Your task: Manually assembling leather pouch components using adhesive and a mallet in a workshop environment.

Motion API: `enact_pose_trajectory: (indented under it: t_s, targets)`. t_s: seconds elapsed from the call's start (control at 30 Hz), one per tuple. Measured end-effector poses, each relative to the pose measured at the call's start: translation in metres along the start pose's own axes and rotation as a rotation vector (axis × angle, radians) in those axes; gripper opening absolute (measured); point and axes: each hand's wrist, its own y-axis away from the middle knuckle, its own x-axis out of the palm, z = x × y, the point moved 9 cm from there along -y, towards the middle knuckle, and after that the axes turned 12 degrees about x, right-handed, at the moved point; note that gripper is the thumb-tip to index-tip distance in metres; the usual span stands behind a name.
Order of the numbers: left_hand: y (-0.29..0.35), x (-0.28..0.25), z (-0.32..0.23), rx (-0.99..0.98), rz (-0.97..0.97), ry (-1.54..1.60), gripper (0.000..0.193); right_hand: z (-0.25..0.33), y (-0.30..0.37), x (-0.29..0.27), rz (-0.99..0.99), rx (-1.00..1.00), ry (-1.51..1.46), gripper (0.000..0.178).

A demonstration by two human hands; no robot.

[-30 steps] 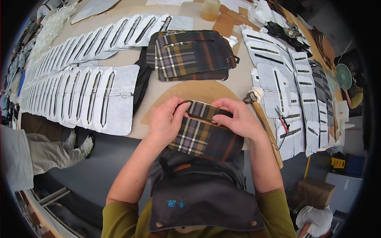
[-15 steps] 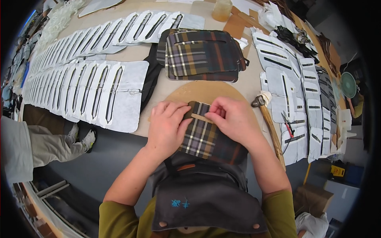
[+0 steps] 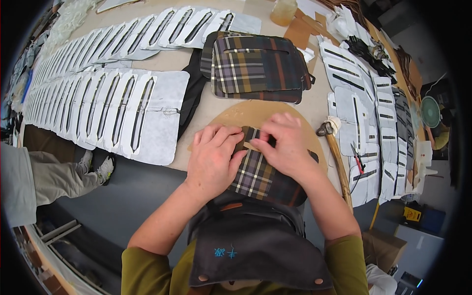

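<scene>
A plaid fabric panel (image 3: 253, 178) lies at the near table edge, partly on a rounded tan board (image 3: 227, 117). Across its upper part runs a narrow tan strip in a slot (image 3: 250, 146). My left hand (image 3: 209, 155) grips the panel's left side, thumb and bent fingers closed by the slot. My right hand (image 3: 286, 147) is closed in a pinch at the strip's right end, its fingertips partly hidden. Just beyond the board sits a stack of similar plaid panels (image 3: 246, 73).
Right of the board lies a wooden-handled hammer (image 3: 338, 164), with red-handled snippers (image 3: 360, 164) farther right. Rows of white-backed slotted pieces (image 3: 164, 125) cover the left; more white pieces (image 3: 346, 115) lie right. A jar (image 3: 283, 13) stands at the back. Another person's legs (image 3: 59, 179) show at left.
My right hand's outer fingers have lifted and curled while its pinch stays by the strip. My left hand keeps its hold. The whole view has shifted slightly.
</scene>
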Motion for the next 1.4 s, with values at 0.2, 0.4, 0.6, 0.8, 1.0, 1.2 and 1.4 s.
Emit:
enact_pose_trajectory:
  t_s: [0.2,0.4,0.6,0.8,1.0,1.2,1.4]
  targets:
    - [0.001,0.0,0.003,-0.027,-0.016,0.039,0.036,-0.002,0.0,0.007,0.063,0.05,-0.027,0.024]
    - [0.0,0.0,0.002,-0.018,-0.018,0.039,0.036,0.001,-0.007,0.011,0.06,0.071,-0.004,0.024]
    - [0.002,-0.001,0.003,-0.024,-0.025,0.043,0.036,-0.006,-0.002,0.005,0.087,0.079,-0.014,0.024]
    - [0.001,-0.001,0.003,-0.012,-0.025,0.058,0.036,0.008,-0.007,0.012,0.059,0.045,0.013,0.024]
    - [0.002,0.0,0.003,-0.031,-0.004,0.04,0.036,-0.003,0.005,0.0,0.122,0.053,0.026,0.024]
    - [0.0,0.003,0.002,-0.011,-0.007,0.064,0.036,0.005,-0.003,0.011,0.075,0.076,0.038,0.024]
    - [0.003,-0.001,0.004,-0.024,-0.02,0.034,0.035,-0.019,0.021,-0.02,0.058,0.054,0.066,0.025]
